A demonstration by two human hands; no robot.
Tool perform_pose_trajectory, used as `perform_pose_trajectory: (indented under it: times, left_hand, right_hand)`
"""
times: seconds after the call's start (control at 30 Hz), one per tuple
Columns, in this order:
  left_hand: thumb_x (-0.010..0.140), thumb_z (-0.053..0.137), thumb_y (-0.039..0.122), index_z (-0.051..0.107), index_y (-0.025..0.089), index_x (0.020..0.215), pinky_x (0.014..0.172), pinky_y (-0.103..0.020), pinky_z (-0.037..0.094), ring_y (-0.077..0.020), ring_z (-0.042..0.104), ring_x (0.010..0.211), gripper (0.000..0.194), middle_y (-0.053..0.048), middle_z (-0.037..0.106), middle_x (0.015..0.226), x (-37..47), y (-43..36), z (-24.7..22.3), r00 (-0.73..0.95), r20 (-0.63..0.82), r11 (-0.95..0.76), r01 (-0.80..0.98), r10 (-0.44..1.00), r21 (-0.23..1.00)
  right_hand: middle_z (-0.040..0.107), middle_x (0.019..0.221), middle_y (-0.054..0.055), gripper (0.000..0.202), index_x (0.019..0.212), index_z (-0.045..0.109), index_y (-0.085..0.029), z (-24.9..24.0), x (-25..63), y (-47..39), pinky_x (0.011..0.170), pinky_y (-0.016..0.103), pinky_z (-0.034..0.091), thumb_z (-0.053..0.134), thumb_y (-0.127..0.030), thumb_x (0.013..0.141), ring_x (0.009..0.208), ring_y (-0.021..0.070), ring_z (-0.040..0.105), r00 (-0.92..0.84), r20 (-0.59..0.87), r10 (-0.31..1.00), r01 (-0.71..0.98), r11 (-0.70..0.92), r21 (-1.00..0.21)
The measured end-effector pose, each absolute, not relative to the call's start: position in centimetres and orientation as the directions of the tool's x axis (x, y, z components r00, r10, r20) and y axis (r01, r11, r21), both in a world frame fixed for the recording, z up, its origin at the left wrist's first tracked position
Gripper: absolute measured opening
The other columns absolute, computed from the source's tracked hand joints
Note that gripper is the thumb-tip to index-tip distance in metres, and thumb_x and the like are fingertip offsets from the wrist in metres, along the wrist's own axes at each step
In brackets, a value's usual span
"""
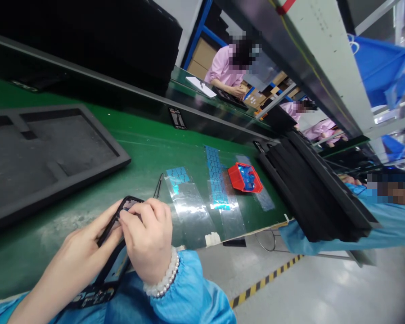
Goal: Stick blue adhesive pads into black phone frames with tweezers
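Note:
My left hand (84,247) is closed around a black phone frame (104,270), which is tilted above the bench's near edge with circuit parts showing at its lower end. At the frame's upper end, the thumb and fingers of my right hand (148,234) are pinched together against its inner face. What those fingertips hold, if anything, is hidden. Black tweezers (159,185) stick out just behind my right knuckles; I cannot tell whether they lie on the bench or touch the hand. To the right lie clear film sheets with blue stickers (177,176).
Another blue sticker sheet (218,180) and a red bin (236,177) holding blue scraps are farther right. A black foam tray (54,157) covers the left bench. Stacked black trays (310,189) stand at the right. Another phone frame (177,118) lies at the back. Co-workers sit beyond.

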State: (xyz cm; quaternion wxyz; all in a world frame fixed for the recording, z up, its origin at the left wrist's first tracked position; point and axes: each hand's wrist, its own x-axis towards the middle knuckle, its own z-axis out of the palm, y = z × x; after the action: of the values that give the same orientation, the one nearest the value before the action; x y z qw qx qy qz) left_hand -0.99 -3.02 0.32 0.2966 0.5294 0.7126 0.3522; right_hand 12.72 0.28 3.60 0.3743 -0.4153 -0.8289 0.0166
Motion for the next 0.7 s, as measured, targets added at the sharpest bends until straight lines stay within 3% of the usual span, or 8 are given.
perform_pose_trajectory:
  times: [0.1, 0.2, 0.37, 0.47, 0.6, 0.7]
  left_hand:
    - [0.077, 0.047, 0.054, 0.067, 0.025, 0.124, 0.067, -0.024, 0.059, -0.0234, 0.076, 0.087, 0.058, -0.001, 0.077, 0.106, -0.6, -3.1, 1.2, -0.260, -0.003, 0.167, 0.613, 0.966, 0.772]
    - [0.078, 0.044, 0.051, 0.068, 0.022, 0.122, 0.069, -0.027, 0.060, -0.0246, 0.076, 0.084, 0.057, -0.004, 0.077, 0.106, -0.2, -3.2, 1.4, -0.248, 0.077, 0.110, 0.656, 0.966, 0.747]
    - [0.078, 0.048, 0.050, 0.066, 0.030, 0.123, 0.079, -0.027, 0.059, -0.0240, 0.074, 0.097, 0.052, 0.000, 0.074, 0.116, -0.1, -3.5, 0.3, -0.260, 0.074, 0.113, 0.636, 0.963, 0.764]
    - [0.074, 0.053, 0.056, 0.065, 0.032, 0.122, 0.085, -0.027, 0.057, -0.0231, 0.070, 0.106, 0.055, 0.001, 0.073, 0.118, 0.2, -3.5, 0.0, -0.307, -0.035, 0.183, 0.469, 0.951, 0.864]
    - [0.062, 0.067, 0.062, 0.062, 0.025, 0.120, 0.091, -0.032, 0.055, -0.0251, 0.070, 0.107, 0.068, -0.005, 0.075, 0.116, 0.5, -2.6, 0.7, -0.382, -0.167, 0.233, 0.133, 0.909, 0.963]
    - [0.053, 0.074, 0.068, 0.061, 0.026, 0.116, 0.083, -0.030, 0.059, -0.0252, 0.073, 0.099, 0.077, -0.007, 0.077, 0.109, -0.3, -1.5, 0.7, -0.401, -0.249, 0.271, 0.000, 0.882, 0.962]
  right_hand:
    - [0.068, 0.084, 0.003, 0.019, 0.087, 0.064, -0.022, 3.6, 12.5, 0.2, 0.071, 0.038, 0.042, 0.048, -0.017, 0.096, 0.084, 0.0203, 0.054, -0.409, 0.581, 0.704, 0.701, 0.649, -0.294]
    - [0.067, 0.083, 0.004, 0.023, 0.082, 0.062, -0.022, 3.3, 12.5, 0.0, 0.074, 0.039, 0.042, 0.045, -0.015, 0.096, 0.085, 0.0209, 0.054, -0.412, 0.559, 0.720, 0.711, 0.638, -0.297]
    - [0.064, 0.088, 0.004, 0.014, 0.084, 0.057, -0.023, 2.7, 12.3, -0.1, 0.082, 0.039, 0.046, 0.050, -0.015, 0.092, 0.092, 0.0210, 0.055, -0.286, 0.585, 0.759, 0.667, 0.596, -0.447]
    - [0.059, 0.091, 0.006, 0.012, 0.085, 0.053, -0.022, 2.5, 11.8, -0.2, 0.088, 0.040, 0.046, 0.050, -0.011, 0.088, 0.096, 0.0219, 0.051, -0.142, 0.572, 0.808, 0.654, 0.510, -0.558]
    - [0.053, 0.092, 0.007, 0.014, 0.085, 0.049, -0.021, 2.6, 13.1, -1.7, 0.086, 0.042, 0.045, 0.044, -0.008, 0.087, 0.096, 0.0221, 0.048, -0.018, 0.559, 0.829, 0.669, 0.426, -0.609]
    - [0.053, 0.092, 0.005, 0.013, 0.090, 0.049, -0.022, 4.0, 18.0, -2.7, 0.081, 0.037, 0.045, 0.042, -0.011, 0.091, 0.092, 0.0198, 0.052, 0.055, 0.574, 0.817, 0.663, 0.400, -0.633]
